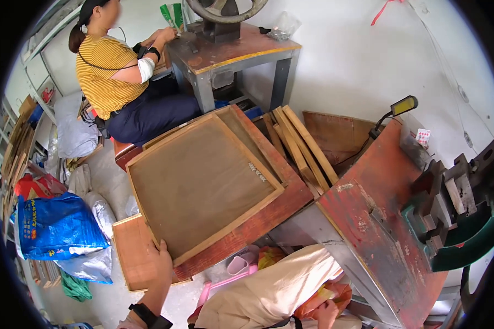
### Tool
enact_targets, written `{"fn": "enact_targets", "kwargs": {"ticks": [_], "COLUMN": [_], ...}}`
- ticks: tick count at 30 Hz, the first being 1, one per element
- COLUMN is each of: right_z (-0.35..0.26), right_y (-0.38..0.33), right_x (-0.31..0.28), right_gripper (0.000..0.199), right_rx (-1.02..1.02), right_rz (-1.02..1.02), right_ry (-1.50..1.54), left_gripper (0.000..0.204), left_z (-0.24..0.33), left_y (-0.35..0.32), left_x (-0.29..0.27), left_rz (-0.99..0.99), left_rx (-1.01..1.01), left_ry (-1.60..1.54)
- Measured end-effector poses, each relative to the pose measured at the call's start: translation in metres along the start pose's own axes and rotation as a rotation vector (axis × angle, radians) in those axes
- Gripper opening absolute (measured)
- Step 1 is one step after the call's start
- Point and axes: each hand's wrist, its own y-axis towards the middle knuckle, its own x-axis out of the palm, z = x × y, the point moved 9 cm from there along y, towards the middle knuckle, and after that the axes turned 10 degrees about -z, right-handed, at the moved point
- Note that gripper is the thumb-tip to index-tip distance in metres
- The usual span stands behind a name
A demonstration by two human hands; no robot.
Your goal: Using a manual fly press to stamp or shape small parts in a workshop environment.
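Blue sack (57, 227): lies on the floor at 9 o'clock from the left hand, well apart from it.
Left hand (162, 257): closed over the near corner of the wooden tray; fingers on the frame edge, forearm entering from the lower edge with a dark wrist strap.
Wooden tray (200, 183): shallow, square, light-framed with a brown flat bottom; it lies at 1 o'clock from the left hand and rests tilted on a red-brown board (269, 211).
Tray axis: its diagonal runs from the gripped corner at 7 o'clock up to the far corner at 1 o'clock.
Second tray (134, 249): flat board partly under the gripped corner, just beside the hand at 9 o'clock.
Wood slats (302, 145): leaning bundle at 2 o'clock from the tray, near its far edge.
Right hand (326, 313): low at 5 o'clock from the tray, resting by the lap against orange cloth; whether it is closed on anything cannot be told.
Nearer hand: the left, already touching the tray; the right is well apart.
Red workbench (379, 219): at 3 o'clock from the tray, carrying a green press (455, 219).
Other person (110, 71): seated at 11 o'clock, hands on a separate table.
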Motion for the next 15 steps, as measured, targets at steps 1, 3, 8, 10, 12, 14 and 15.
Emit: {"fn": "enact_targets", "kwargs": {"ticks": [1, 3, 8, 10, 12, 14, 15], "right_z": [-0.027, -0.044, -0.092, -0.137, -0.196, -0.251, -0.28], "right_y": [-0.012, -0.034, -0.036, -0.045, -0.05, -0.045, -0.041], "right_x": [-0.033, -0.106, -0.177, -0.21, -0.225, -0.23, -0.229], "right_gripper": [0.024, 0.034, 0.025, 0.014, 0.014, 0.016, 0.017], "right_rx": [-0.019, 0.231, -0.204, -0.458, -0.649, -0.801, -0.892], "right_rz": [-0.016, 0.023, 0.315, 0.438, 0.434, 0.399, 0.398], "right_ry": [-0.003, 0.229, 0.549, 0.607, 0.594, 0.64, 0.601], "left_gripper": [0.039, 0.044, 0.051, 0.058, 0.057, 0.052, 0.047], "left_z": [-0.011, -0.022, -0.002, 0.057, 0.104, 0.157, 0.176], "left_y": [-0.01, -0.026, -0.041, -0.042, -0.031, -0.02, -0.016], "left_x": [-0.004, -0.005, -0.002, -0.021, -0.005, 0.044, 0.07], "left_rz": [0.02, 0.074, -0.186, 0.135, 0.092, -0.057, -0.139], "left_rx": [-0.008, 0.186, -0.076, 0.33, 0.506, 0.8, 0.918], "left_ry": [0.012, 0.101, 0.0, 0.433, 0.485, 0.544, 0.569]}}
